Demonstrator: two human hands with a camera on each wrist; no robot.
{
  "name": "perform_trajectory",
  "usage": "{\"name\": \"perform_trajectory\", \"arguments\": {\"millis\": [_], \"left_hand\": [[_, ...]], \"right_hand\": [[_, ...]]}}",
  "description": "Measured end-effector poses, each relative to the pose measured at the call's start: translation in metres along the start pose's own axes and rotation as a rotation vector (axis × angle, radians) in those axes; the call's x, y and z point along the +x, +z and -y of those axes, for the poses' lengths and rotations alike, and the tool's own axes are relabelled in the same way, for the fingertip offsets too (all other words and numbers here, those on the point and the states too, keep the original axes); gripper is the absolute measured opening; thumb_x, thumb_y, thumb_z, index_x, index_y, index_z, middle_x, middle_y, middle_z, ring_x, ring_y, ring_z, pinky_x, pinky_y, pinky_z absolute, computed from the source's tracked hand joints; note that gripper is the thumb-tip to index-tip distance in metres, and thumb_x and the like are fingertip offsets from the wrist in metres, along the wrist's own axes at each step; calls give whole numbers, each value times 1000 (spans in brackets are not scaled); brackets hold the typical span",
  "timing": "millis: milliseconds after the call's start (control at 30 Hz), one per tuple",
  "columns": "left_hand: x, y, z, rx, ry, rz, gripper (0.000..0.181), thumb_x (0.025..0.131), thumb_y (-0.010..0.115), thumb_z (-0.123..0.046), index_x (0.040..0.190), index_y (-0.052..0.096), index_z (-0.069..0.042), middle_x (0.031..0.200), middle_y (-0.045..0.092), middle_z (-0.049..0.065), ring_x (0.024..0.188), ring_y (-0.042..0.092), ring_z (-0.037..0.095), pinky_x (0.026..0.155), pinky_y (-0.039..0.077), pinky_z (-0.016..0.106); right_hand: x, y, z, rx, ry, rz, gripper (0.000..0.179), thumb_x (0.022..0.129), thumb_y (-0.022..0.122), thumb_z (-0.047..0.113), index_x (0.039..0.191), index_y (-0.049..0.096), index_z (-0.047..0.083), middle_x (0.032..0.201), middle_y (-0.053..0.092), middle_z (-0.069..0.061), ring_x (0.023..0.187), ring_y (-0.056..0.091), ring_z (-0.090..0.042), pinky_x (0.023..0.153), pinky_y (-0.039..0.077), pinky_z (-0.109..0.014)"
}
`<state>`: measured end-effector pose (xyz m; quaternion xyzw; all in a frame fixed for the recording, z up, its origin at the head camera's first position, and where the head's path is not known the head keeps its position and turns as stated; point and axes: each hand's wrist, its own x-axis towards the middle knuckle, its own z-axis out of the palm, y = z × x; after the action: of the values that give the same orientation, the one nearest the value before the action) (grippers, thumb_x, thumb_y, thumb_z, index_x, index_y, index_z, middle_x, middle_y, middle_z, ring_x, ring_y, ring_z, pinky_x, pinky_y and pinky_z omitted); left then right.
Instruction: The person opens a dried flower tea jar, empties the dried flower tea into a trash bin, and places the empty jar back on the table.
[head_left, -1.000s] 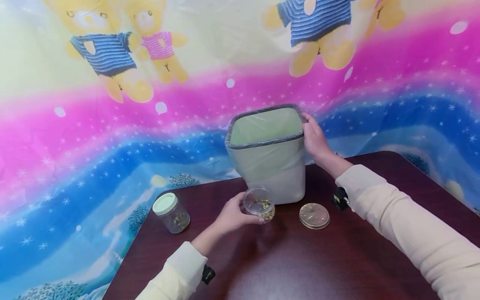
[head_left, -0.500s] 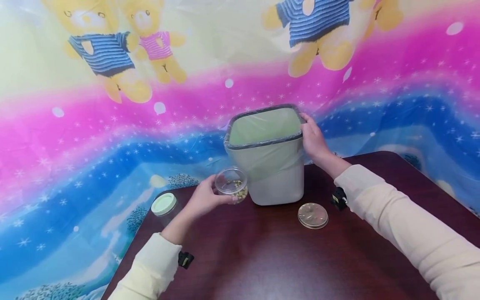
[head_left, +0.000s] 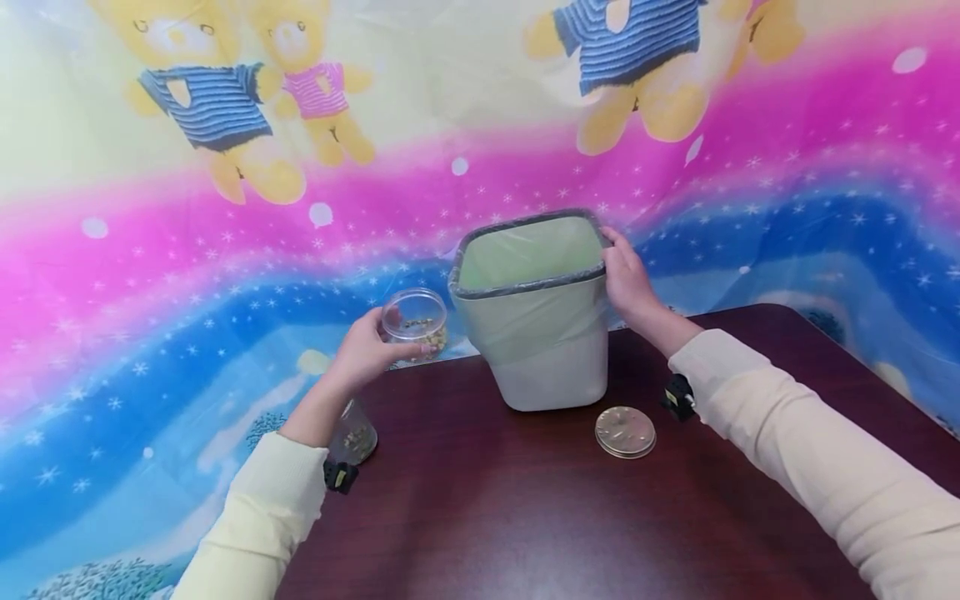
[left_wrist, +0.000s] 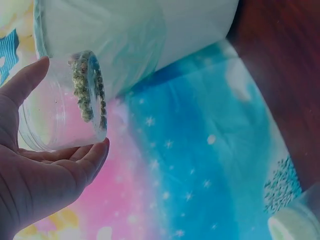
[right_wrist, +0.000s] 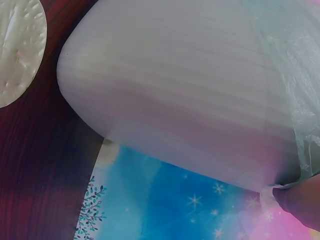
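My left hand (head_left: 365,352) grips a clear plastic jar (head_left: 414,315) without a lid, raised above the table's far left edge. Dried, pale green and brown bits (left_wrist: 82,92) lie in the bottom of it. In the left wrist view the thumb and fingers curl round its sides. My right hand (head_left: 632,275) holds the rim of a pale trash can (head_left: 555,367) at its right side. A thin translucent bag lines the can and folds over its dark rim. The can stands upright on the table, to the right of the jar.
A round, flat, gold-coloured lid (head_left: 626,432) lies on the dark wooden table (head_left: 525,508), front right of the can. Behind my left wrist stands a second clear jar (head_left: 356,433), partly hidden, its pale green cap (left_wrist: 292,225) visible in the left wrist view. A printed cloth (head_left: 420,208) hangs behind.
My left hand has carried the clear jar up and to the left, away from the front of the trash can. It now covers the second jar's cap. My right hand stays at the rim.
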<state>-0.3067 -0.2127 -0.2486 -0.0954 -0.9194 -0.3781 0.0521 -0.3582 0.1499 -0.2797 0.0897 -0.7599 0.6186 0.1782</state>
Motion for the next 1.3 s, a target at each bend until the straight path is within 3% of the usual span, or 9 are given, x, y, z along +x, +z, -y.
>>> {"name": "perform_trajectory", "arguments": {"millis": [133, 367, 733, 1000, 1300], "left_hand": [[7, -13, -7, 7, 0, -41, 76, 74, 85, -34, 132, 47, -2, 124, 56, 15, 115, 53, 31, 92, 46, 48], [20, -25, -24, 37, 55, -105, 83, 73, 85, -40, 136, 46, -3, 123, 58, 14, 112, 54, 30, 91, 47, 48], [45, -21, -55, 110, 175, -192, 83, 70, 87, -35, 137, 47, -6, 123, 57, 11, 109, 54, 29, 88, 50, 47], [62, -10, -78, 322, 229, -253, 81, 71, 87, -29, 136, 47, -2, 126, 53, 13, 117, 48, 30, 93, 46, 48], [77, 5, -94, 562, 286, -297, 82, 73, 84, -27, 139, 42, -1, 133, 47, 18, 125, 42, 33, 96, 46, 46]], "right_hand": [[0, 0, 0, 0, 1, 10, 56, 101, 21, 21, 155, 18, 9, 161, 12, -8, 144, 11, -25, 115, 13, -49], [0, 1, 0, 9, 9, 15, 56, 101, 21, 21, 156, 17, 11, 161, 11, -6, 144, 12, -25, 114, 14, -50], [1, 1, 1, 4, 9, 7, 56, 100, 19, 21, 155, 17, 9, 161, 11, -9, 144, 13, -26, 114, 14, -49], [2, 1, 0, 1, 23, -10, 57, 99, 20, 19, 155, 18, 9, 161, 13, -8, 142, 17, -27, 113, 16, -49], [0, 3, 2, 10, 8, -2, 57, 99, 18, 19, 155, 17, 7, 160, 13, -10, 144, 13, -26, 115, 15, -47]]}}
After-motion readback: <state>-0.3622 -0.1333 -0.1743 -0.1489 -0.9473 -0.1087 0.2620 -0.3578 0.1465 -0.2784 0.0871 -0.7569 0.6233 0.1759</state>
